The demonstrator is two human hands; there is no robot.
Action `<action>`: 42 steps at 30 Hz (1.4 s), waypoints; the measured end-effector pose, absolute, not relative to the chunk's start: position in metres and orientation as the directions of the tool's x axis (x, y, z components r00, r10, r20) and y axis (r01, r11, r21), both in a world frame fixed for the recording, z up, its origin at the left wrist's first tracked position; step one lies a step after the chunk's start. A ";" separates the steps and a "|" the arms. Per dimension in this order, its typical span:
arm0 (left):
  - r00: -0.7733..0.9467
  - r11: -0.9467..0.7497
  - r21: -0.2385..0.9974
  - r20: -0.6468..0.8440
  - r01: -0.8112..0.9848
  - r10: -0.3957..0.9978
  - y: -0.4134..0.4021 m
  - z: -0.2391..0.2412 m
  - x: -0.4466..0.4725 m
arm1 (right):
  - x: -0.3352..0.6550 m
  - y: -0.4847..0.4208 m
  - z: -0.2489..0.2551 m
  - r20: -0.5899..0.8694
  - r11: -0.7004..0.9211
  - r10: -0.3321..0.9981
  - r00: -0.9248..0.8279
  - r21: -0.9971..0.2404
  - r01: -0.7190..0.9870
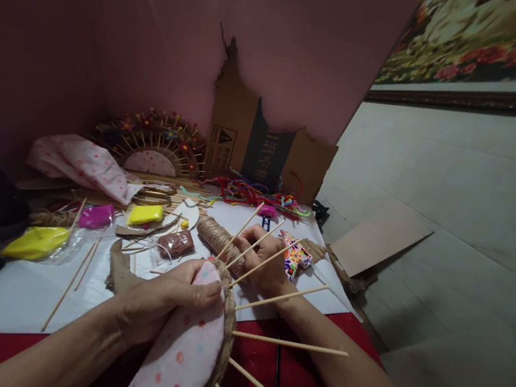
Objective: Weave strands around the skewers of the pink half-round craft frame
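Note:
My left hand (185, 289) grips a half-round piece (188, 351) covered in pink spotted cloth, thumb on its face. Twine runs along its curved edge, and several thin bamboo sticks (289, 342) fan outward from it to the right. Behind the upper sticks, my right hand (262, 259) has its fingers curled beside a spool of jute twine (219, 239). Sticks partly cover that hand, and I cannot tell whether its fingers hold the spool, a strand or nothing.
Clay packets, yellow (145, 215), purple (95, 216) and brown (176, 243), lie on the white sheet (90, 311). A finished-looking stick fan (151, 161) stands behind, near torn cardboard (234, 125). Colourful pipe cleaners (248, 192) are heaped at the back. A red cloth (255, 374) covers the near edge.

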State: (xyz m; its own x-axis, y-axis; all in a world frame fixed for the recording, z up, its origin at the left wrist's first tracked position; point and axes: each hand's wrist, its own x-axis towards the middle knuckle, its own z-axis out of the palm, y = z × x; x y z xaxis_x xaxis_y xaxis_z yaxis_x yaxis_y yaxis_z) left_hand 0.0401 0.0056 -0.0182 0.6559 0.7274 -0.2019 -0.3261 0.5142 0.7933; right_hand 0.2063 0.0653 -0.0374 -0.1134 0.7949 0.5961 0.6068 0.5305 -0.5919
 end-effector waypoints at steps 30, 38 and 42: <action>0.445 0.496 0.828 -0.352 -0.264 0.824 0.015 -0.018 0.040 | 0.231 0.084 -0.037 0.711 0.526 0.695 0.108 -0.604 0.599; 0.490 0.499 0.824 -0.329 -0.268 0.807 0.018 -0.024 0.040 | 0.232 0.088 -0.042 0.755 0.539 0.644 0.122 -0.561 0.629; 0.491 0.499 0.824 -0.328 -0.268 0.807 0.021 -0.027 0.036 | 0.232 0.089 -0.043 0.757 0.555 0.644 0.109 -0.560 0.615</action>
State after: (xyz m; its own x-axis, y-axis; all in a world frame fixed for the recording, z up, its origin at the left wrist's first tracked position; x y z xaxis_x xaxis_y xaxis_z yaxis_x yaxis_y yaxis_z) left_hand 0.0364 0.0205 -0.0274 0.4915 0.8066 -0.3284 -0.2683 0.4990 0.8241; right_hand 0.2321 0.0892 -0.0431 0.1090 0.6439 0.7573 0.6154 0.5546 -0.5601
